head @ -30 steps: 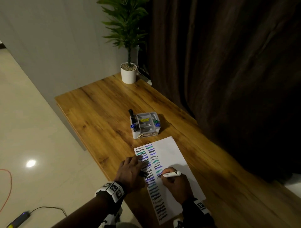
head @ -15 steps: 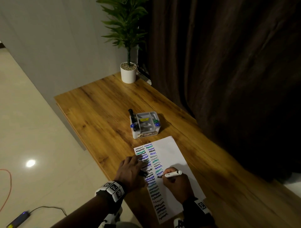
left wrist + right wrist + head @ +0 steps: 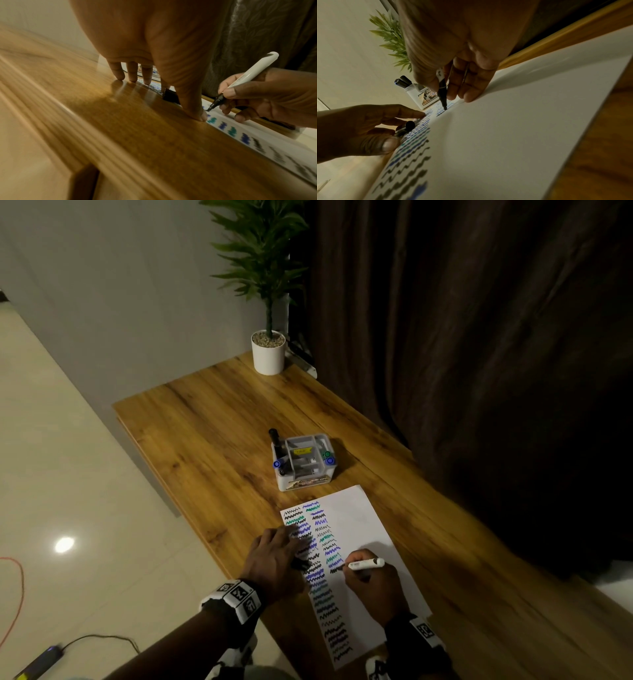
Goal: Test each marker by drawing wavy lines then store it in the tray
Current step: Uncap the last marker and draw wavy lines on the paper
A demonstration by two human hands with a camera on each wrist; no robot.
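A white sheet of paper (image 3: 359,529) with columns of black, blue and green wavy lines lies on the wooden table (image 3: 212,422). My right hand (image 3: 373,583) grips a white marker (image 3: 366,564) with its black tip touching the paper at a fresh black squiggle; the wrist views show the marker (image 3: 248,77) and its tip (image 3: 443,104) on the sheet. My left hand (image 3: 274,556) presses its fingertips on the paper's left edge and pinches a black marker cap (image 3: 407,127) between thumb and finger. The white tray (image 3: 305,479) stands beyond the paper, with several capped markers (image 3: 275,440) upright in it.
A potted plant (image 3: 268,356) stands at the table's far corner by the wall. A dark curtain (image 3: 479,337) hangs along the table's right side. The table's left edge (image 3: 171,494) drops to a tiled floor with a cable (image 3: 102,638).
The marker tip has moved slightly to the right across the paper, leaving a short black wavy line. The left hand has stayed in place.
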